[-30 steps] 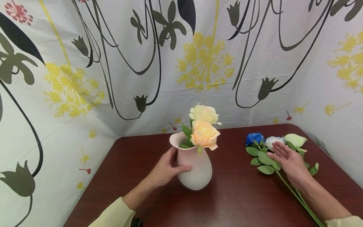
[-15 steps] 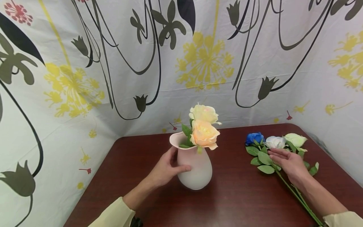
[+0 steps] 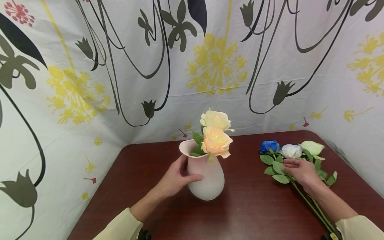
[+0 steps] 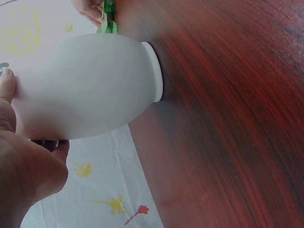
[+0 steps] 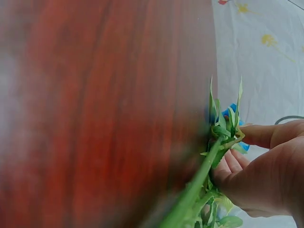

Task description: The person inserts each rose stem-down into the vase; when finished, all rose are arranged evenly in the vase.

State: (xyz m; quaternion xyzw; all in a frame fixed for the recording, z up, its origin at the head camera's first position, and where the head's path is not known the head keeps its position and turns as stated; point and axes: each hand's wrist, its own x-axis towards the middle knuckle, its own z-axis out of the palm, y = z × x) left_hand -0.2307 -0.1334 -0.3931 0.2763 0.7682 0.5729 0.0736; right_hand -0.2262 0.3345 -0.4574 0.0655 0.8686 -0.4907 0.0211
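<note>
Left hand (image 3: 171, 180): grip clamped on upright pink-to-white vase (image 3: 207, 180) from its 9 o'clock | peach rose (image 3: 217, 141) and cream rose (image 3: 216, 120) in it | right hand (image 3: 303, 171): at rose leaves (image 3: 281, 179), vase's 3 o'clock (grip: cannot tell whether together) | blue rose (image 3: 269, 146), white rose (image 3: 291, 151), pale-green rose (image 3: 312, 147) on tabletop (image 3: 255, 203), hand's 10, 11, 1 o'clock

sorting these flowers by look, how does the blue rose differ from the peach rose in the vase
Colour: the blue rose is deep blue, while the peach rose is pale peach.
Place: the blue rose lies on the table beside a white rose; the peach rose stands in the vase, leaning over its rim.
Size: the peach rose's bloom looks larger than the blue rose's in the head view.
Both have layered petals.
</note>
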